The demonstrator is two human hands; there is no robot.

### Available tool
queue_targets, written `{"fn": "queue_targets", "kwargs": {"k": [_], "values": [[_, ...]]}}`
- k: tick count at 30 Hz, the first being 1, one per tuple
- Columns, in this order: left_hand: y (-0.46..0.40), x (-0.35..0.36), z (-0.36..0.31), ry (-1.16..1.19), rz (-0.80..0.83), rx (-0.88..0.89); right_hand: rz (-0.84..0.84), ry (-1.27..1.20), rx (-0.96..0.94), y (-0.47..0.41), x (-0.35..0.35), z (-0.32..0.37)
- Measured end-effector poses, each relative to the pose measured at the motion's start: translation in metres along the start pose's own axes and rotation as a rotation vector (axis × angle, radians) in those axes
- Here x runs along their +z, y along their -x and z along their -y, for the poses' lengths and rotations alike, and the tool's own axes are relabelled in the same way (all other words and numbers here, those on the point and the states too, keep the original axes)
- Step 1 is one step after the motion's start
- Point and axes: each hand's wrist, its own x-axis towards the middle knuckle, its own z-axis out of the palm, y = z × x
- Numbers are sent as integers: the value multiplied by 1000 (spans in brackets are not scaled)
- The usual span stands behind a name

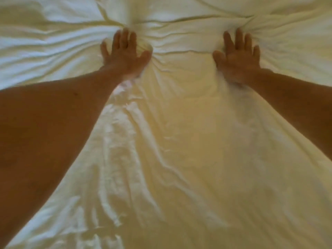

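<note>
A cream-white bed sheet (179, 141) fills the whole head view, creased and rumpled. My left hand (124, 53) lies flat on it at the upper left of centre, fingers straight and spread, palm down. My right hand (238, 56) presses flat on the sheet at the upper right, fingers straight too. Folds of cloth bunch up and fan outward just beyond both sets of fingertips. Both bare forearms reach forward from the lower corners of the view.
Thick ridges of fabric (179, 20) run across the top between and beyond the hands. The sheet between the forearms lies smoother, with shallow wrinkles running toward me. No bed edge or other object shows.
</note>
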Motion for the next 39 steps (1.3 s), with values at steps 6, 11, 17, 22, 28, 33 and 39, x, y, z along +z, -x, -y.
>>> {"fn": "queue_targets", "kwargs": {"k": [6,11,17,22,28,33,39], "values": [[166,51,-44,11,-188,194,-60,81,-347,143,33,16],[228,47,63,-157,-216,168,-133,108,-16,191,27,-35],[349,67,37,-74,-110,104,-26,3,-122,338,71,102],[431,65,125,-112,-64,272,7,64,-136,417,78,58],[477,86,110,-31,-89,16,32,-13,-57,458,104,121],[477,92,114,-25,-87,32,17,-22,-71,466,109,126],[477,85,114,-32,-88,36,30,-25,-48,467,105,128]]}}
